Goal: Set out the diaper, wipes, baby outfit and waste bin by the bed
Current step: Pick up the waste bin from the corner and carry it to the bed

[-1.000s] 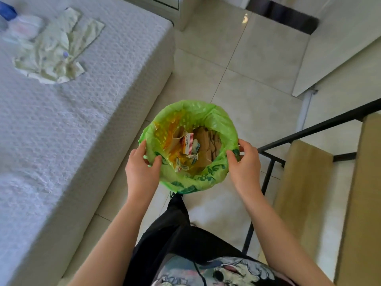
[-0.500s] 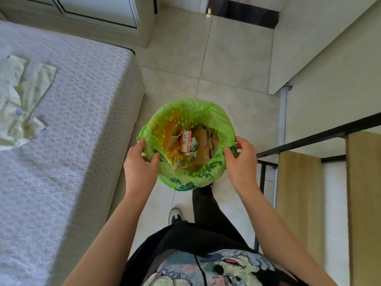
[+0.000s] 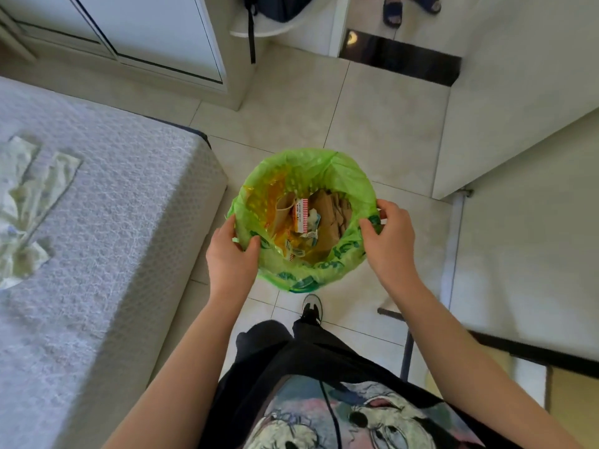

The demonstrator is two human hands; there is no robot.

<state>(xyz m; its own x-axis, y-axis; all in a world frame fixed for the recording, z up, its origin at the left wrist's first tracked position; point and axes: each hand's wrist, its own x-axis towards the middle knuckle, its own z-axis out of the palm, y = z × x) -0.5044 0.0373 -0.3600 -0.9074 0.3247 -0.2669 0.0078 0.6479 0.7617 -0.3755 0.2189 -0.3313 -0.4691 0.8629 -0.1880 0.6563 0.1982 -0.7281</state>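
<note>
I hold a round waste bin (image 3: 350,176) lined with a green plastic bag, with paper and wrappers inside. It hangs above the tiled floor just right of the bed's corner. My left hand (image 3: 231,254) grips its left rim and my right hand (image 3: 389,241) grips its right rim. A pale green baby outfit (image 3: 29,202) lies spread on the grey bed (image 3: 113,254) at the far left. Diaper and wipes are out of view.
A white wardrobe (image 3: 146,37) stands beyond the bed. A white wall corner (image 3: 505,124) is on the right, with a black metal frame (image 3: 406,345) near my right forearm. Sandalled feet (image 3: 408,8) of another person show at the top. My shoe (image 3: 311,307) is on the tiles.
The view has swung right and forward along the bed: the outfit slid to the left edge, the wardrobe and doorway came into view. Both hands keep the same hold on the bin.
</note>
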